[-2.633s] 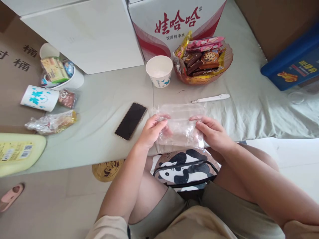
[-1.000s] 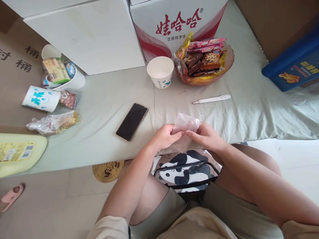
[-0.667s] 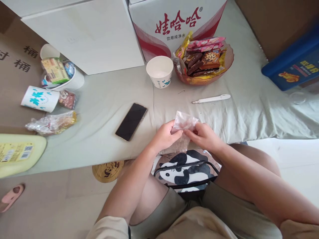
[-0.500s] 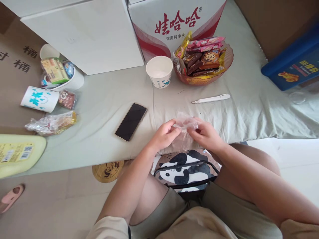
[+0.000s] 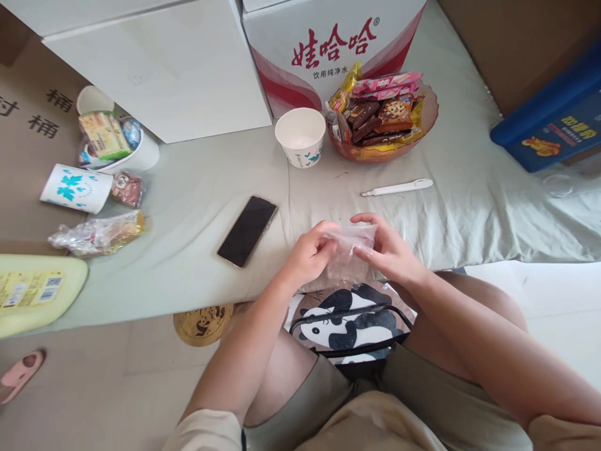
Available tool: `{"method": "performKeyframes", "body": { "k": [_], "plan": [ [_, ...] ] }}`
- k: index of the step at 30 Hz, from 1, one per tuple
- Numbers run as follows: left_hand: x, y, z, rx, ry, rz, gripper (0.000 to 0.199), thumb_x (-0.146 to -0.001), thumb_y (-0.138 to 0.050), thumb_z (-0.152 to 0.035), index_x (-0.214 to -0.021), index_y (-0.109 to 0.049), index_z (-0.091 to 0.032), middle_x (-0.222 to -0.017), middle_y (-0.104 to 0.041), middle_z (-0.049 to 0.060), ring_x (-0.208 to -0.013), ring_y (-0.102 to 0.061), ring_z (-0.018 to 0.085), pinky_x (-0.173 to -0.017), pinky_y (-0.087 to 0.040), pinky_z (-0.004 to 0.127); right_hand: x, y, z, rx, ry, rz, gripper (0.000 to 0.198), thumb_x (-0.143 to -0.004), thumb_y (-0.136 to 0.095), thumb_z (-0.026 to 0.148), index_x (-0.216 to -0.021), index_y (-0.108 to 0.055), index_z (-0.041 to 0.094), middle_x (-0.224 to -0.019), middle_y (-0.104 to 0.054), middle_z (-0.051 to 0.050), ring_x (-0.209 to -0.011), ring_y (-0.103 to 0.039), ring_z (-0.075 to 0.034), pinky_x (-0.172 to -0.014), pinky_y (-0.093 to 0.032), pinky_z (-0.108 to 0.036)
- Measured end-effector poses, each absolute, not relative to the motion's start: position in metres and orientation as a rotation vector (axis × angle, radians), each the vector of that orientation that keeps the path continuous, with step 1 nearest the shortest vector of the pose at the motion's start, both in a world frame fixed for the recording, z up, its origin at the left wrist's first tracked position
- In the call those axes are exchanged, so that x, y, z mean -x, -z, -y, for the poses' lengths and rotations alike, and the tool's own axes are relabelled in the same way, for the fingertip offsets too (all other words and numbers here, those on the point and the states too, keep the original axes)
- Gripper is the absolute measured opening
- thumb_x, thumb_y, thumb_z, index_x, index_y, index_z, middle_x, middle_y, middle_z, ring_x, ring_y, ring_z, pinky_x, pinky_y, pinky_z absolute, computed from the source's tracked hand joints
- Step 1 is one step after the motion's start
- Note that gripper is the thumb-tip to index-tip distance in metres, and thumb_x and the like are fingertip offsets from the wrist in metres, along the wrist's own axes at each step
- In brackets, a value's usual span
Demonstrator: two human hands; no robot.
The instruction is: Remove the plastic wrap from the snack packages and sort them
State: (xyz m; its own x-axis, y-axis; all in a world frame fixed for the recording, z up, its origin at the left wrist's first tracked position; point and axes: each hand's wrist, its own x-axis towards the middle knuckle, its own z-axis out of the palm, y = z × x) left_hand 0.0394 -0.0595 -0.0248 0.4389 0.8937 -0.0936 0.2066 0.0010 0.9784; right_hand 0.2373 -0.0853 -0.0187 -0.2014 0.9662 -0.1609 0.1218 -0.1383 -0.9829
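Note:
A small clear plastic bag (image 5: 348, 260) is held up between my hands at the front edge of the cloth-covered surface. My left hand (image 5: 312, 250) pinches the bag's left side near its upper edge. On the opposite side, my right hand (image 5: 387, 247) has its thumb against the bag and its index finger lifted away from the film; its other fingers are partly hidden behind. Beyond the hands lies a white utility knife (image 5: 397, 187). A black-screened phone (image 5: 247, 230) rests to the left of my left hand.
A white paper bowl (image 5: 300, 134) stands beside a glass bowl (image 5: 389, 152) of wrapped snacks, before a water carton (image 5: 328, 37). To the left are a tipped paper cup (image 5: 77, 188), wrapped snacks and a yellow bottle (image 5: 42, 291). A blue container (image 5: 549, 119) is at right.
My right index finger has lifted and stretched out, away from the bag. The bag's upper part, crumpled before, now looks flatter and spread between my hands.

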Motion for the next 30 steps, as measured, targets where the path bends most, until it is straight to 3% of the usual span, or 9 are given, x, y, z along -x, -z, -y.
{"method": "performKeyframes", "body": {
  "k": [2,8,14,17,20,24,26,30],
  "plan": [
    [-0.040,0.024,0.061,-1.632,-0.691,-1.088,0.016,-0.092,-0.057,-0.031,-0.105,-0.062,-0.022,-0.061,-0.049,-0.006,-0.055,-0.046,0.012,-0.057,-0.034,0.025,-0.237,0.022,0.084,1.357,-1.372,1.438,0.051,-0.077,-0.077,0.042,-0.119,-0.055,0.025,-0.076,-0.058,0.002,-0.062,-0.052,-0.016,-0.057,-0.041,-0.030],
    [-0.039,0.023,0.062,-1.608,-0.709,-1.073,0.014,-0.093,-0.055,-0.027,-0.104,-0.061,-0.024,-0.055,-0.039,-0.009,-0.049,-0.036,0.010,-0.055,-0.029,0.025,-0.237,0.024,0.082,1.332,-1.291,1.414,0.029,-0.076,-0.066,0.023,-0.104,-0.061,0.024,-0.078,-0.059,0.002,-0.058,-0.047,-0.012,-0.054,-0.036,-0.027],
    [-0.037,0.025,0.059,-1.481,-0.742,-0.937,0.016,-0.091,-0.058,-0.034,-0.098,-0.066,-0.023,-0.063,-0.052,-0.004,-0.053,-0.041,0.011,-0.054,-0.031,0.025,-0.238,0.021,0.081,1.179,-1.314,1.352,0.005,-0.069,-0.065,0.020,-0.074,-0.063,0.022,-0.085,-0.060,-0.002,-0.074,-0.054,-0.015,-0.063,-0.040,-0.027],
    [-0.038,0.021,0.059,-1.430,-0.786,-0.888,0.014,-0.087,-0.059,-0.031,-0.086,-0.069,-0.021,-0.078,-0.067,0.001,-0.063,-0.054,0.012,-0.061,-0.041,0.026,-0.237,0.023,0.081,1.127,-1.381,1.217,0.007,-0.068,-0.068,0.022,-0.066,-0.062,0.021,-0.088,-0.058,-0.004,-0.078,-0.054,-0.016,-0.064,-0.040,-0.028],
    [-0.039,0.019,0.059,-1.407,-0.791,-0.889,0.014,-0.083,-0.058,-0.025,-0.081,-0.072,-0.021,-0.083,-0.072,0.003,-0.070,-0.061,0.014,-0.068,-0.046,0.028,-0.237,0.025,0.081,1.135,-1.446,1.108,0.011,-0.070,-0.068,0.023,-0.062,-0.061,0.020,-0.092,-0.057,-0.004,-0.074,-0.052,-0.014,-0.061,-0.036,-0.027],
    [-0.038,0.019,0.058,-1.412,-0.806,-0.945,0.018,-0.082,-0.057,-0.023,-0.079,-0.075,-0.020,-0.080,-0.072,0.003,-0.074,-0.061,0.015,-0.072,-0.046,0.028,-0.238,0.027,0.082,1.170,-1.468,1.044,0.005,-0.073,-0.060,0.021,-0.071,-0.065,0.021,-0.096,-0.060,-0.003,-0.065,-0.045,-0.012,-0.056,-0.031,-0.027],
    [-0.038,0.018,0.057,-1.413,-0.808,-0.957,0.020,-0.082,-0.055,-0.023,-0.077,-0.075,-0.020,-0.081,-0.072,0.004,-0.076,-0.061,0.016,-0.072,-0.045,0.029,-0.239,0.027,0.082,1.194,-1.504,0.961,0.013,-0.076,-0.056,0.023,-0.085,-0.066,0.023,-0.097,-0.061,-0.002,-0.059,-0.040,-0.010,-0.052,-0.030,-0.027],
    [-0.037,0.015,0.056,-1.440,-0.800,-0.939,0.020,-0.080,-0.054,-0.022,-0.073,-0.073,-0.019,-0.088,-0.070,0.005,-0.081,-0.061,0.017,-0.074,-0.045,0.030,-0.237,0.028,0.082,1.227,-1.499,0.948,0.026,-0.087,-0.060,0.037,-0.110,-0.062,0.025,-0.108,-0.065,-0.003,-0.071,-0.055,-0.013,-0.059,-0.042,-0.027]
  ]
}}
